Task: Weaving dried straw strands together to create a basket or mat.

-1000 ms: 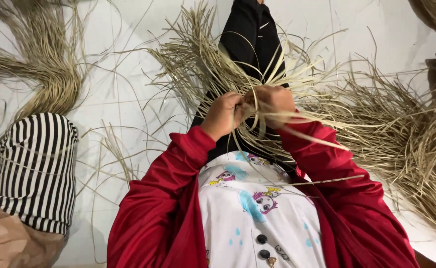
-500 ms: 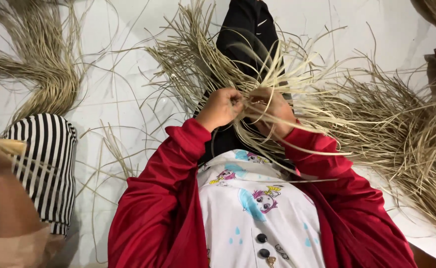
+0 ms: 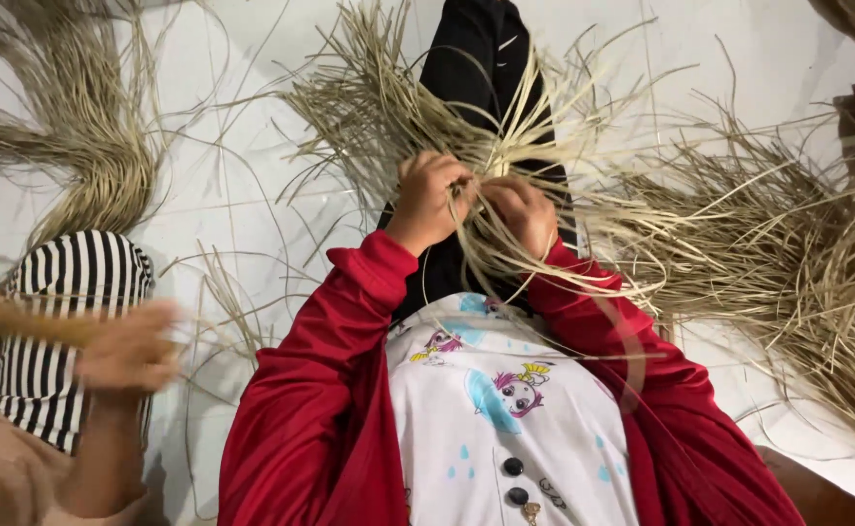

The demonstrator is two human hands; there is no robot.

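Head view: left hand (image 3: 429, 198) and right hand (image 3: 522, 211) both clenched around pale straw strands (image 3: 505, 146). Nearby, blurred other person's hand (image 3: 127, 353) beside striped cloth (image 3: 67, 292).

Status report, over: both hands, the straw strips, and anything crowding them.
Left hand and right hand both shut on straw strips. Loose straw pile close at right. Another person's blurred hand at left, apart.

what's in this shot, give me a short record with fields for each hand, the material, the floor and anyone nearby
left hand: closed on pale straw strands
right hand: closed on the same strands, close beside the left
material: dry flat straw, loose heap at the right, curved bundle at the left
floor: white, scattered strands
nearby: another person's blurred hand, striped fabric
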